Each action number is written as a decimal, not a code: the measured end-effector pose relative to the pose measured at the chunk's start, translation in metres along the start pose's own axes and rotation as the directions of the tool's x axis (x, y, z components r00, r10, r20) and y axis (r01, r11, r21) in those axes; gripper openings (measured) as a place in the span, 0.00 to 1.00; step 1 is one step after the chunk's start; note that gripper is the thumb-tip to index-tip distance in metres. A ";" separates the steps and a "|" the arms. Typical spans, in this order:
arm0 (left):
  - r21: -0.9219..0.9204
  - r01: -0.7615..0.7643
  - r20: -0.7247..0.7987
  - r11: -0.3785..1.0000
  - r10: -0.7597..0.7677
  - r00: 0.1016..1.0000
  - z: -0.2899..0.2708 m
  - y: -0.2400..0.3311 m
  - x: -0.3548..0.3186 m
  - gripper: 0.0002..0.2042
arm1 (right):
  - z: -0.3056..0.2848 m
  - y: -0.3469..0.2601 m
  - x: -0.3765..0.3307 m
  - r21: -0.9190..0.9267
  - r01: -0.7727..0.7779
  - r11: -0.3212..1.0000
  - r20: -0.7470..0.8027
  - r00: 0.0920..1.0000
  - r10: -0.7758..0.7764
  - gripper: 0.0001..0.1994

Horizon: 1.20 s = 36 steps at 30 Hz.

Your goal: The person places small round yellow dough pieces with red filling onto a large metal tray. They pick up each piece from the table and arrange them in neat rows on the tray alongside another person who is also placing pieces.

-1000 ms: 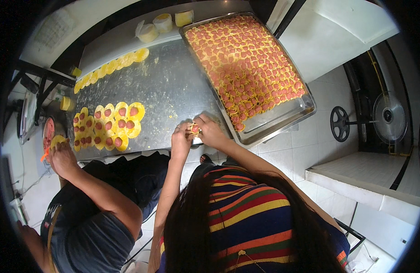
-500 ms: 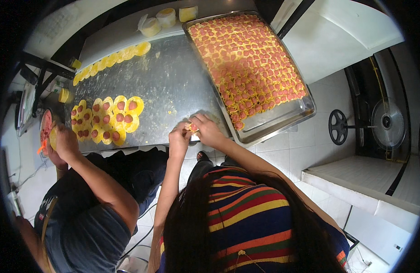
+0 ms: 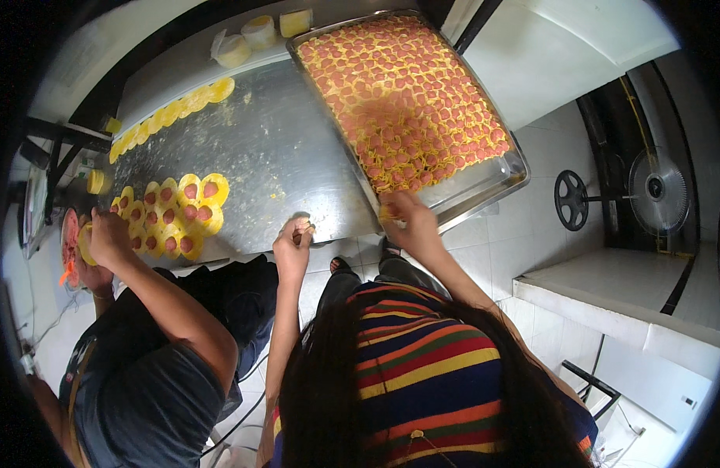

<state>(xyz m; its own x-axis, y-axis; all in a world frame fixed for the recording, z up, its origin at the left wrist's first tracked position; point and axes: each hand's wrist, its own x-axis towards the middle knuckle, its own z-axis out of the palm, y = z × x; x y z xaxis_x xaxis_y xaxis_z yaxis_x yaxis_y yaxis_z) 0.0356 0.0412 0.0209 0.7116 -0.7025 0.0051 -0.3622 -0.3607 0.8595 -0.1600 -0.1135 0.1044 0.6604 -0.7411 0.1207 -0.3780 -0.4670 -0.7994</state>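
My right hand point(image 3: 412, 221) is at the near left corner of a large metal tray point(image 3: 478, 184). Its fingers pinch a small yellow-wrapped dumpling point(image 3: 386, 212), mostly hidden by them. Rows of similar filled dumplings point(image 3: 407, 93), pink meat showing at the top, cover most of the tray. My left hand point(image 3: 292, 243) hovers by the near edge of the metal worktable point(image 3: 274, 148), fingers half curled and apart, with nothing visible in them. Left of it lie overlapping round yellow wrappers with balls of pink filling point(image 3: 170, 217).
A co-worker's hand point(image 3: 110, 240) at the left holds a yellow wrapper beside a bowl of pink filling point(image 3: 69, 234). Plain yellow wrappers point(image 3: 172, 109) line the table's far left. Wrapper stacks point(image 3: 258, 33) stand at the back. A fan point(image 3: 655, 187) is at the right.
My hands were together over a dumpling. They have parted: the right has carried the dumpling rightward to the tray, while the left stays near the table's edge. The view has shifted slightly.
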 end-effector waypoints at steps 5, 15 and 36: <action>0.081 -0.016 0.028 0.997 0.014 1.000 0.005 0.003 0.008 0.11 | -0.016 0.045 -0.021 -0.261 -0.178 0.949 -0.083 0.983 0.162 0.15; 0.142 -0.045 0.060 0.989 0.036 0.998 0.001 0.011 0.008 0.11 | 0.005 0.058 -0.022 -0.306 -0.219 0.927 0.025 0.971 0.238 0.20; 0.170 -0.075 0.061 0.983 0.065 0.996 0.004 0.006 0.010 0.10 | -0.011 0.069 -0.004 -0.190 -0.444 0.876 0.297 0.824 0.482 0.19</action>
<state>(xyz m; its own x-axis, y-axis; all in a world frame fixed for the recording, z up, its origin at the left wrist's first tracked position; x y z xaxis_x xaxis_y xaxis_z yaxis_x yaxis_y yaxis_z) 0.0382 0.0301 0.0243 0.6482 -0.7609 0.0298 -0.5116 -0.4062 0.7571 -0.1957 -0.1480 0.0555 0.5549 -0.6925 -0.4611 -0.7473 -0.1713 -0.6421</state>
